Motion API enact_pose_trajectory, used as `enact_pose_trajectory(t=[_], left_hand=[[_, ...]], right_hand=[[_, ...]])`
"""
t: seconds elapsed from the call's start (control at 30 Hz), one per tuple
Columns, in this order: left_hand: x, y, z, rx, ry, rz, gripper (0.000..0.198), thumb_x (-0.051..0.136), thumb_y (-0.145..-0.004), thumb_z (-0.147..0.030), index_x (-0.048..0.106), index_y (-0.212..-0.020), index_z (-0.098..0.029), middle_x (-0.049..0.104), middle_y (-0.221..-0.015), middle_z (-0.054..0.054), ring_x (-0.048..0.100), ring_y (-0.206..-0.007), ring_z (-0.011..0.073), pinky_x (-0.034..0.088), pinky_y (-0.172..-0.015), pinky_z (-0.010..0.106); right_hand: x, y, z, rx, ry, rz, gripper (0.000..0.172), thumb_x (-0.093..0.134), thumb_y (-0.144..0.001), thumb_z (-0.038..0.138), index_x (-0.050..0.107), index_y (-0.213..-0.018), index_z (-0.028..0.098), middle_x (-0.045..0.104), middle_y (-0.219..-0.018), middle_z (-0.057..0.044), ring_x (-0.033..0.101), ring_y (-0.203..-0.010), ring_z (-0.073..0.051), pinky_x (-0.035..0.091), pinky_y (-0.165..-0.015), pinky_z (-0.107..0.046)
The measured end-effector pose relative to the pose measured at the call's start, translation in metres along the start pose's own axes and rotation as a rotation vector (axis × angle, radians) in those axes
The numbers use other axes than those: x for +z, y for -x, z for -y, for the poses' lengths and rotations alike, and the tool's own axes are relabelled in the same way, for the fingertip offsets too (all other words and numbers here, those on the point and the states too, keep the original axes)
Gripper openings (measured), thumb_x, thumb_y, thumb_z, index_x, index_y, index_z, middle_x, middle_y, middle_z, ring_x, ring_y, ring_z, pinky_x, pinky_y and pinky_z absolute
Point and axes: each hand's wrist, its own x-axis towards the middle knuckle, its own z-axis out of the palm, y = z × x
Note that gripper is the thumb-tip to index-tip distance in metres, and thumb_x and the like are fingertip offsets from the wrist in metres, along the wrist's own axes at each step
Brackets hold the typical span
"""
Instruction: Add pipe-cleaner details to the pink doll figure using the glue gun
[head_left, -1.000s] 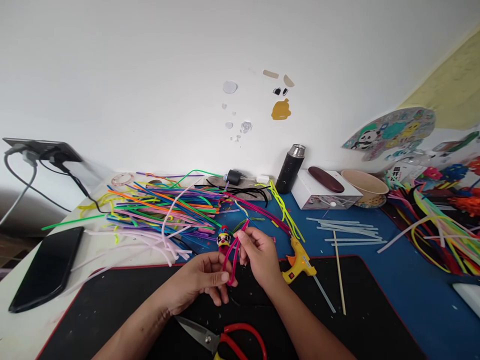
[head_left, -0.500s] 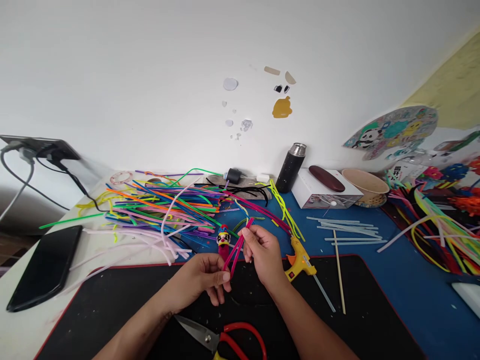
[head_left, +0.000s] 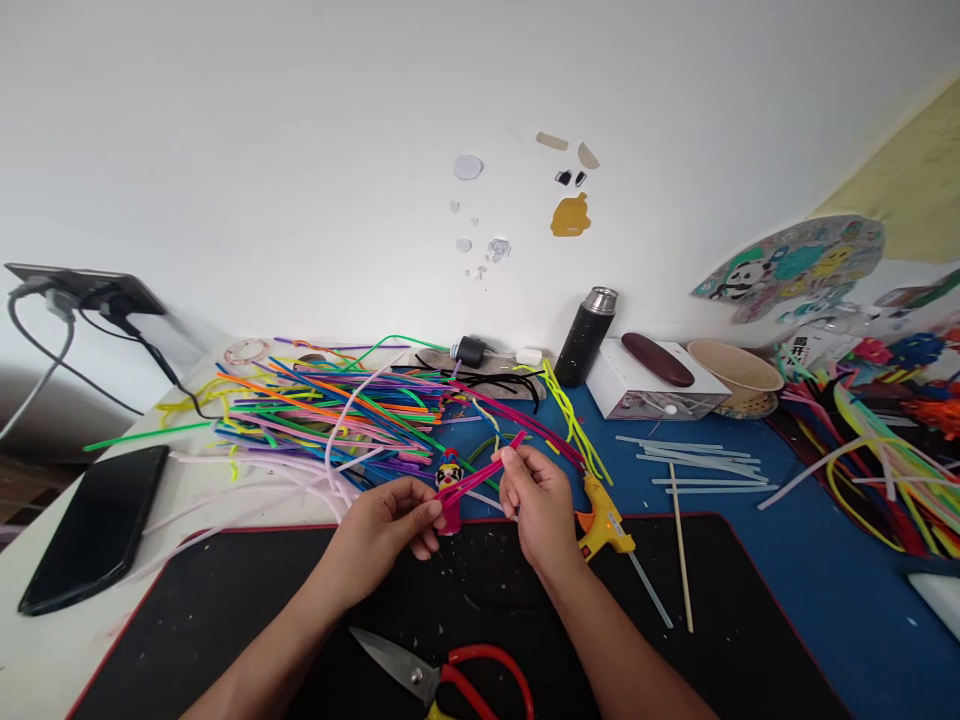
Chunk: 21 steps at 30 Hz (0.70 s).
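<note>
Magenta pipe cleaners [head_left: 480, 476] stretch at a slant between my two hands. My left hand [head_left: 397, 518] pinches their lower left end with thumb and fingers. Higher up on the right, my right hand [head_left: 536, 500] is closed around their other end. Just behind the pipe cleaners stands a small clown figure [head_left: 449, 470] with a painted face, a blue-and-red top and a magenta body, partly covered by them. Red-handled scissors [head_left: 416, 675] lie with blades apart on the black mat [head_left: 247, 590], below my hands.
A yellow glue gun [head_left: 606, 520] lies right of my right hand, beside a wooden stick [head_left: 681, 550] and clear glue sticks [head_left: 701, 462]. A heap of coloured pipe cleaners [head_left: 330, 410] spreads behind on the left. At the back stand a black flask [head_left: 586, 340] and a white box [head_left: 652, 385].
My left hand has risen slightly and moved left. The pipe cleaners, steep and crossing before, now lie flatter and closer together between my hands. The view has shifted a little.
</note>
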Motion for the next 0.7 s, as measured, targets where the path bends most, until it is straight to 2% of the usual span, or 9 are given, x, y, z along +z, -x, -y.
enact_pose_trajectory(t=[0.2,0.37,0.5,0.7], left_hand=[[0.009,0.0,0.008,-0.003,0.184,0.017,0.045,0.085,-0.078,-0.056,0.066,-0.081,-0.016,0.075,-0.073,0.004,0.067,-0.056,0.0141,0.055,-0.054,0.024],[0.012,-0.001,0.01,-0.108,0.447,0.028,0.042,0.092,-0.075,-0.044,0.065,-0.092,-0.016,0.076,-0.072,0.003,0.067,-0.052,0.0114,0.052,-0.046,0.017],[0.007,0.0,0.007,-0.224,0.656,0.044,0.041,0.098,-0.069,-0.034,0.067,-0.087,-0.013,0.074,-0.066,0.001,0.065,-0.046,0.0081,0.047,-0.04,0.011],[0.002,0.001,0.007,-0.31,0.827,0.057,0.041,0.101,-0.063,-0.026,0.07,-0.086,-0.011,0.079,-0.074,0.007,0.072,-0.052,0.0118,0.058,-0.048,0.014]], right_hand=[[0.0,-0.003,0.001,0.041,-0.086,0.005,0.041,0.079,-0.086,0.057,0.07,-0.082,0.017,0.039,-0.049,0.01,0.037,-0.04,-0.006,0.027,-0.04,-0.02],[0.002,-0.001,0.003,0.047,-0.088,0.022,0.043,0.079,-0.085,0.058,0.07,-0.085,0.017,0.04,-0.05,0.009,0.039,-0.04,-0.006,0.027,-0.04,-0.02],[0.002,-0.001,0.003,0.051,-0.092,0.029,0.042,0.079,-0.086,0.058,0.07,-0.085,0.017,0.041,-0.05,0.009,0.041,-0.04,-0.007,0.028,-0.04,-0.02],[0.001,-0.001,0.003,0.056,-0.112,0.02,0.042,0.081,-0.085,0.057,0.071,-0.084,0.017,0.042,-0.049,0.009,0.041,-0.039,-0.007,0.027,-0.041,-0.02]])
